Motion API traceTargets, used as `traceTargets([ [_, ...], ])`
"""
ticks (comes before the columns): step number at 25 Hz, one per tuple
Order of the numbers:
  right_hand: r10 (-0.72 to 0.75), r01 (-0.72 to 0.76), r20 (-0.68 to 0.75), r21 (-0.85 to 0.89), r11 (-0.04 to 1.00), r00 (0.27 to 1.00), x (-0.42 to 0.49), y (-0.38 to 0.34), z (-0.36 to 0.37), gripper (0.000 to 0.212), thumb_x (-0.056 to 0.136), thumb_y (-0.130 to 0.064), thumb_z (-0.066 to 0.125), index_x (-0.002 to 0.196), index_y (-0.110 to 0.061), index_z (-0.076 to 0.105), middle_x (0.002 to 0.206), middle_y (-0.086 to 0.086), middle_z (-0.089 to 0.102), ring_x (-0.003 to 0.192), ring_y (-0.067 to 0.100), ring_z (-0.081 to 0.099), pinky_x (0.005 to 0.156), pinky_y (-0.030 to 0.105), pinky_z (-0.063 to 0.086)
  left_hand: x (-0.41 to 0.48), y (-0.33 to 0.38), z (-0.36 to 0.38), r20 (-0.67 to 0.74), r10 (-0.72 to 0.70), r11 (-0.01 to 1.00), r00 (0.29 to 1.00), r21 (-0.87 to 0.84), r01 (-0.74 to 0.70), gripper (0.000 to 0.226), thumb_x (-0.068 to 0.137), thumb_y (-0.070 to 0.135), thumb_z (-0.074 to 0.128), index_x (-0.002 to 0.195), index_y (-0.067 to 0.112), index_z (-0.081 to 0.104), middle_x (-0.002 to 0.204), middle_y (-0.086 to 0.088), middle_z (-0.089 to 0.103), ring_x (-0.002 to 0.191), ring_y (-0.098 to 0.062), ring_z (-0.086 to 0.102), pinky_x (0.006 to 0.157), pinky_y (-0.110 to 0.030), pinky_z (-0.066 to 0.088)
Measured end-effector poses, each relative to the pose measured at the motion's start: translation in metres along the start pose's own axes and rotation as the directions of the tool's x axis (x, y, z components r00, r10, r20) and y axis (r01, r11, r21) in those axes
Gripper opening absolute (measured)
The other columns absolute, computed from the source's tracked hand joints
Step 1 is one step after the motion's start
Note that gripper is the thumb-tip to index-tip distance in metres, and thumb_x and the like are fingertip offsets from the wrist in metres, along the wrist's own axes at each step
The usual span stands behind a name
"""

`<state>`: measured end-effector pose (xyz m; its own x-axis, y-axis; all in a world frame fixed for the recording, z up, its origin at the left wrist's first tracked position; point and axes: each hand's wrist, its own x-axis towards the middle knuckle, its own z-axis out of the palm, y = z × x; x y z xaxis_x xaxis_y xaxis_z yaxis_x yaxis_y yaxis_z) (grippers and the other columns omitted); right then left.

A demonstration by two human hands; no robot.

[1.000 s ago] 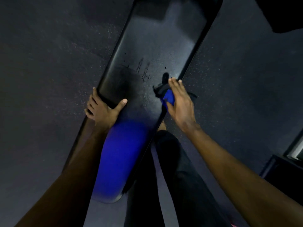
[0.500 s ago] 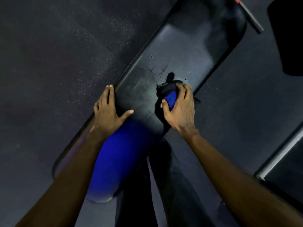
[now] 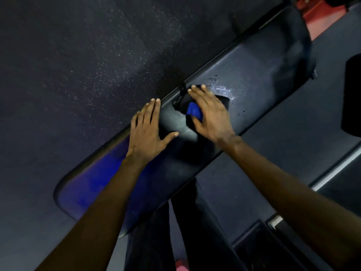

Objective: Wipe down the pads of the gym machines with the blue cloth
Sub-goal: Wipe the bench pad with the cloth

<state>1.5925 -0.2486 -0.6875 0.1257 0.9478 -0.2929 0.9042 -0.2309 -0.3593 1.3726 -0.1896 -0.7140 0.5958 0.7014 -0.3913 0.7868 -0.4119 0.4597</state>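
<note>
A long black bench pad (image 3: 259,61) runs diagonally from lower left to upper right, with a blue patch at its near end and wet streaks near the middle. My right hand (image 3: 210,112) lies flat with straight fingers on the blue cloth (image 3: 194,111), pressing it onto the pad; most of the cloth is hidden under the palm. My left hand (image 3: 147,133) rests open and flat on the pad's left edge, just left of the cloth, thumb spread toward the right hand.
Dark speckled rubber floor (image 3: 88,65) surrounds the bench. A red machine part (image 3: 320,12) shows at the top right. A metal rail (image 3: 336,169) and dark equipment sit at the right. My legs in dark trousers (image 3: 195,231) stand beside the bench's near side.
My right hand has slid the cloth across the pad toward its left edge and flattened its fingers over it. My left hand stays planted on the pad. The view has shifted, showing more of the pad.
</note>
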Motion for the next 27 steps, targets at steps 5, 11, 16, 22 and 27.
traceTargets([
  [5,0.226,-0.229,-0.08,-0.035,0.973,0.971,0.057,-0.017,-0.01,0.066,0.091,-0.047,0.057,0.145,-0.01,0.047,0.15,0.007,0.048,0.145,0.026,0.036,0.12,0.043,0.03,0.0,-0.002,0.005,-0.021,-0.01,1.0,1.0,-0.013,0.009,0.107,0.087,0.078,0.049,0.16,0.008,0.012,0.165,-0.012,0.02,0.149,-0.029,0.025,0.119,-0.048,0.023],
  [11,0.046,-0.017,0.137,-0.203,0.979,0.99,0.089,0.006,-0.041,0.055,0.097,-0.049,0.05,0.14,-0.014,0.05,0.138,0.009,0.056,0.127,0.028,0.052,0.109,0.038,0.038,0.002,-0.001,0.0,0.013,-0.008,0.999,1.0,-0.033,0.008,0.107,0.087,0.079,0.046,0.16,0.008,0.013,0.163,-0.012,0.026,0.146,-0.029,0.03,0.118,-0.047,0.024],
  [16,0.238,-0.233,0.007,-0.194,0.953,0.971,0.1,0.0,-0.034,0.056,0.093,-0.051,0.049,0.131,-0.011,0.055,0.13,0.013,0.059,0.122,0.032,0.054,0.107,0.044,0.042,0.003,0.001,0.001,0.022,-0.031,0.999,0.999,-0.011,0.031,0.107,0.086,0.078,0.046,0.16,0.008,0.013,0.162,-0.011,0.027,0.144,-0.028,0.03,0.117,-0.047,0.025],
  [22,0.089,-0.061,0.153,-0.176,0.982,0.984,0.1,-0.009,-0.037,0.052,0.095,-0.053,0.055,0.128,-0.013,0.058,0.126,0.01,0.062,0.117,0.028,0.058,0.102,0.037,0.043,0.004,0.001,0.0,0.045,-0.033,0.998,0.998,-0.043,0.035,0.108,0.085,0.077,0.051,0.16,0.009,0.013,0.163,-0.012,0.026,0.146,-0.029,0.029,0.118,-0.049,0.023],
  [27,0.297,-0.214,0.144,-0.419,0.883,0.944,0.121,-0.032,-0.029,0.051,0.094,-0.054,0.053,0.12,-0.01,0.056,0.12,0.013,0.061,0.111,0.032,0.058,0.095,0.039,0.044,0.004,0.003,-0.002,0.051,-0.055,0.996,0.997,-0.071,0.058,0.109,0.084,0.075,0.055,0.159,0.008,0.015,0.162,-0.013,0.028,0.146,-0.03,0.029,0.118,-0.051,0.023],
])
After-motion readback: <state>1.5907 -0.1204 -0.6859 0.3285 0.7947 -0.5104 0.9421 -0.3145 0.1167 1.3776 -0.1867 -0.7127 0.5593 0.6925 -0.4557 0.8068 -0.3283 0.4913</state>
